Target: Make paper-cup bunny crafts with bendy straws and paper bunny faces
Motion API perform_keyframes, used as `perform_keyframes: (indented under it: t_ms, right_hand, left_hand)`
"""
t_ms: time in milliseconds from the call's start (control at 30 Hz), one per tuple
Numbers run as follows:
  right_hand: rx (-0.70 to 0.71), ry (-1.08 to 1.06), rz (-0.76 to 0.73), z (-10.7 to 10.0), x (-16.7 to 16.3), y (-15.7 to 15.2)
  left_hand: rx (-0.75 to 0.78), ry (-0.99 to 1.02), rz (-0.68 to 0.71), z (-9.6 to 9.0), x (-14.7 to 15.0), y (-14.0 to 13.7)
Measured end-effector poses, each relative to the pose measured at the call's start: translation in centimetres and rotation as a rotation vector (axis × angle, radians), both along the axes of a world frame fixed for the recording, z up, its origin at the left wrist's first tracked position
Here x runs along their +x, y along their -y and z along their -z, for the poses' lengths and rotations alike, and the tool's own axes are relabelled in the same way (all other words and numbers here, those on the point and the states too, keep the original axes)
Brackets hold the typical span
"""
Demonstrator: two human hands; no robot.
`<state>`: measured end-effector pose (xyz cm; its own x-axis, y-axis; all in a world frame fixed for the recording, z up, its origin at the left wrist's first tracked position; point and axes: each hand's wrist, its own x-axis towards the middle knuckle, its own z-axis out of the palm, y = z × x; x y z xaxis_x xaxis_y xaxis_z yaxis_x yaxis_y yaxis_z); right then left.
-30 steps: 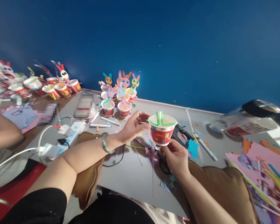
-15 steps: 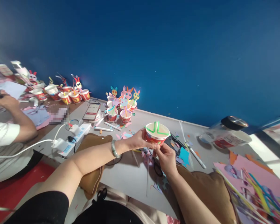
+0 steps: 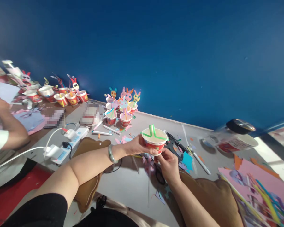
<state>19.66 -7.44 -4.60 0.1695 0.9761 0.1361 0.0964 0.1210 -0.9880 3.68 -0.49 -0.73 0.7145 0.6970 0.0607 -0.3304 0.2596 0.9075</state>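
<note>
A red and white paper cup (image 3: 155, 149) is held above the table, its mouth tilted a little toward me. Bent green strips (image 3: 152, 132) cross its inside and stick up over the rim. My left hand (image 3: 142, 146) grips the cup from the left, thumb across its front. Pinched fingers of my right hand (image 3: 167, 162) are at the lower right of the cup; whatever is between them, if anything, is hidden. Below the hands lie pink and purple paper scraps (image 3: 148, 164) and dark-handled scissors (image 3: 160, 176).
Several cups with paper rabbits (image 3: 126, 118) stand by the wall. A black glue gun (image 3: 174, 145), a white marker (image 3: 202, 164), a power strip (image 3: 71, 145), brown cushions (image 3: 209, 195) and a clear jar (image 3: 223, 135) surround the work. On the left is a co-worker's arm (image 3: 11, 126).
The cup and both my hands have shifted slightly left and down in view. The cup's mouth tips more toward me, showing more of the green strips. The view itself has moved a little.
</note>
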Motion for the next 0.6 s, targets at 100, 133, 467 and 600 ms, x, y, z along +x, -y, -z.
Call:
perform_keyframes:
  t_ms: [100, 133, 467, 600]
  right_hand:
    - [-0.052, -0.017, -0.015, -0.10, -0.06, 0.06]
    - [-0.077, -0.025, -0.021, -0.10, -0.10, 0.04]
    - [-0.174, -0.164, -0.047, 0.48, 0.06, -0.08]
    - [-0.166, -0.152, -0.060, 0.52, 0.14, -0.11]
  left_hand:
    - [-0.020, 0.021, -0.039, 0.11, -0.20, 0.29]
    - [-0.028, 0.026, -0.055, 0.21, -0.23, 0.36]
    - [-0.027, 0.077, -0.076, 0.71, -0.12, 0.39]
    - [-0.030, 0.053, -0.057, 0.34, -0.14, 0.59]
